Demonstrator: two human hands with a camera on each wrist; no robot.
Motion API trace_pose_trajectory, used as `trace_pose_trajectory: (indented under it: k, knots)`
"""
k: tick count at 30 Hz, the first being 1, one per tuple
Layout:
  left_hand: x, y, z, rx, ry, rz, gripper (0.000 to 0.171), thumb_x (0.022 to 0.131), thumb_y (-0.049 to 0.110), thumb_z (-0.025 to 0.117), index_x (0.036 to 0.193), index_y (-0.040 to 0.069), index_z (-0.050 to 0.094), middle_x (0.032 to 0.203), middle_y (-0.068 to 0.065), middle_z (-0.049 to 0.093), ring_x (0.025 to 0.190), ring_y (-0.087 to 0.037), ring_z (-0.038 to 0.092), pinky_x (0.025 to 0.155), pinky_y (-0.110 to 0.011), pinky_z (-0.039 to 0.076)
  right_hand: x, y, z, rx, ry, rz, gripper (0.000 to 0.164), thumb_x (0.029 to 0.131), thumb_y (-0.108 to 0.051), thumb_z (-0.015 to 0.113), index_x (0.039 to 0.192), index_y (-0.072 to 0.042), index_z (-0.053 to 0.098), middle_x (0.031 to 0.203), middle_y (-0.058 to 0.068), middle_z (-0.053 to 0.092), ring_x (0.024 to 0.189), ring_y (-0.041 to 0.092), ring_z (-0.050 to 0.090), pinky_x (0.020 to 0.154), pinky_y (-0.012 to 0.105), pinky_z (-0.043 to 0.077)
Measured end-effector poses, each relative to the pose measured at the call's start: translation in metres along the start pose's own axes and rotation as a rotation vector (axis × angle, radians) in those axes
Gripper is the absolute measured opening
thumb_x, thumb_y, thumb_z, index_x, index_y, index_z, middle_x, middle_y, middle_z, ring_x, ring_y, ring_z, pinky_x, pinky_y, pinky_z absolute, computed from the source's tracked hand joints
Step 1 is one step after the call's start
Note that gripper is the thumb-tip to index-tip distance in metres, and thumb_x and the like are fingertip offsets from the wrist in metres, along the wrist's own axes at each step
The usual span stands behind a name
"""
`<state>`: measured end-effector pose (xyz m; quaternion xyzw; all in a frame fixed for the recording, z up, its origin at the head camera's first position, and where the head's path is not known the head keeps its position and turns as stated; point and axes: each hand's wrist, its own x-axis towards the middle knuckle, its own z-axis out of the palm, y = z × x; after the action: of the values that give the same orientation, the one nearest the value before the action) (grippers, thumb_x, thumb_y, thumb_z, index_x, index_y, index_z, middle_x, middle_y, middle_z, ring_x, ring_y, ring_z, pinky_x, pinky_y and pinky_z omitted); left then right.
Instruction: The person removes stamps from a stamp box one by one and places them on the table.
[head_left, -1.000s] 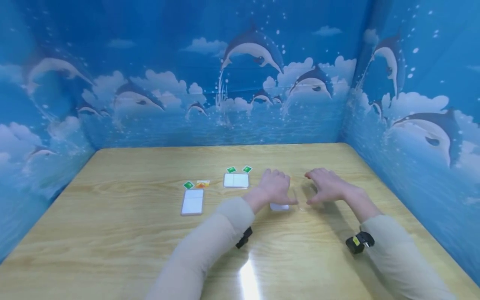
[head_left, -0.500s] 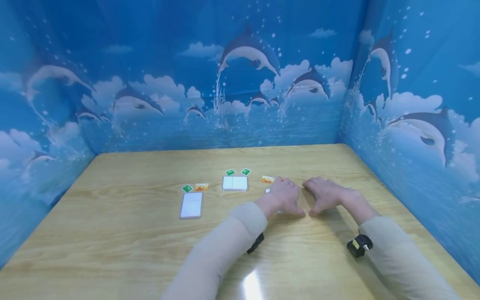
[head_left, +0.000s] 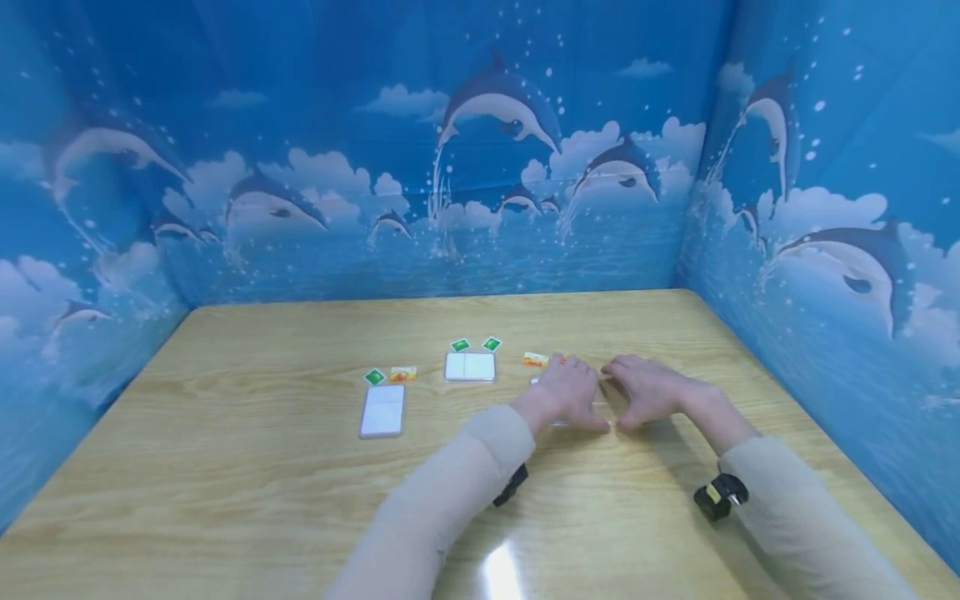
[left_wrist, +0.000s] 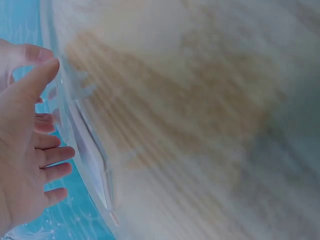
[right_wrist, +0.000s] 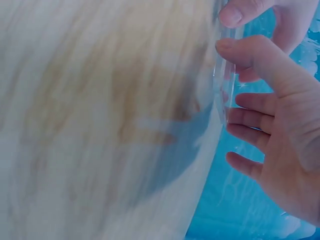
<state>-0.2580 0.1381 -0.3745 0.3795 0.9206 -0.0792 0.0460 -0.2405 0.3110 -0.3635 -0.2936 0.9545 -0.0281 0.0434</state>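
Observation:
My left hand [head_left: 568, 392] and right hand [head_left: 648, 390] meet over the right part of the table, thumb tips close together. Between them is a clear plastic piece [right_wrist: 223, 95], seen nearly edge-on in the right wrist view, with thumbs on its near side and fingers reaching round the far side. Its full shape is hidden by the hands. A white flat case [left_wrist: 90, 145] lies beside the left hand, mostly covered by it in the head view. An orange picture card [head_left: 535, 359] lies just beyond the left fingers.
Left of the hands, a white two-part case [head_left: 470, 367] has two green cards [head_left: 491, 343] behind it. Another white case [head_left: 382, 410] lies further left, with a green card [head_left: 375, 377] and an orange card [head_left: 402, 375]. A dolphin-print curtain [head_left: 420, 250] borders the table.
The left hand has moved right to meet the right hand at the clear plastic piece, uncovering the orange card behind it. During the last half second both hands stay nearly still.

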Motion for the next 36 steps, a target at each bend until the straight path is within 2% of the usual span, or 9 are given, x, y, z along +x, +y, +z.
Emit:
trace_pose_trajectory:
  k: [7, 11, 19, 23, 28, 33, 36]
  knots:
    - [-0.002, -0.008, -0.005, 0.006, 0.02, -0.021, 0.097, 0.067, 0.082, 0.048, 0.135, 0.013, 0.044, 0.127, 0.0, 0.05, 0.115, -0.016, 0.041, 0.102, -0.036, 0.029, 0.002, -0.007, -0.006, -0.049, 0.131, -0.077, 0.083, 0.057, -0.034, 0.079, 0.122, 0.009, 0.049, 0.119, 0.022, 0.053, 0.11, 0.039, 0.049, 0.092, 0.052, 0.041]
    - [-0.004, -0.013, -0.007, 0.017, 0.041, -0.027, 0.097, 0.065, 0.082, 0.052, 0.133, 0.014, 0.045, 0.123, 0.002, 0.05, 0.111, -0.015, 0.041, 0.099, -0.034, 0.03, 0.004, -0.013, -0.009, -0.087, 0.182, -0.11, 0.083, 0.057, -0.035, 0.08, 0.12, 0.008, 0.05, 0.116, 0.02, 0.053, 0.109, 0.037, 0.049, 0.088, 0.052, 0.043]
    - [-0.009, -0.021, -0.004, 0.08, 0.09, -0.037, 0.094, 0.067, 0.081, 0.05, 0.13, 0.011, 0.047, 0.123, 0.001, 0.05, 0.111, -0.016, 0.041, 0.095, -0.035, 0.032, 0.009, -0.021, -0.01, -0.179, 0.158, -0.035, 0.092, 0.058, -0.048, 0.078, 0.122, 0.009, 0.046, 0.116, 0.02, 0.047, 0.112, 0.038, 0.042, 0.088, 0.055, 0.039]
    - [-0.014, -0.026, -0.001, 0.096, 0.118, -0.04, 0.096, 0.067, 0.08, 0.051, 0.13, 0.009, 0.045, 0.126, -0.002, 0.048, 0.112, -0.018, 0.041, 0.095, -0.036, 0.032, 0.013, -0.023, -0.009, -0.214, 0.179, -0.033, 0.087, 0.057, -0.046, 0.077, 0.119, 0.008, 0.048, 0.113, 0.019, 0.047, 0.11, 0.038, 0.042, 0.087, 0.054, 0.04]
    - [-0.02, -0.034, 0.002, 0.078, 0.16, -0.054, 0.096, 0.068, 0.079, 0.052, 0.132, 0.008, 0.043, 0.127, -0.003, 0.047, 0.113, -0.018, 0.041, 0.095, -0.036, 0.033, 0.019, -0.025, -0.009, -0.208, 0.196, -0.026, 0.087, 0.058, -0.048, 0.076, 0.12, 0.007, 0.048, 0.115, 0.019, 0.048, 0.111, 0.037, 0.042, 0.09, 0.052, 0.039]
    - [-0.027, -0.043, 0.001, 0.111, 0.143, -0.068, 0.098, 0.067, 0.081, 0.05, 0.132, 0.008, 0.043, 0.126, -0.003, 0.046, 0.112, -0.019, 0.041, 0.098, -0.038, 0.032, 0.026, -0.032, -0.008, -0.229, 0.204, -0.031, 0.087, 0.06, -0.052, 0.074, 0.12, 0.006, 0.049, 0.115, 0.018, 0.048, 0.111, 0.036, 0.043, 0.089, 0.052, 0.039]
    - [-0.031, -0.046, 0.0, 0.14, 0.127, -0.069, 0.097, 0.065, 0.082, 0.051, 0.129, 0.009, 0.045, 0.12, -0.002, 0.047, 0.109, -0.018, 0.041, 0.099, -0.038, 0.031, 0.031, -0.038, -0.006, -0.265, 0.18, -0.031, 0.089, 0.062, -0.058, 0.072, 0.121, 0.005, 0.05, 0.116, 0.017, 0.047, 0.113, 0.035, 0.042, 0.091, 0.052, 0.038]
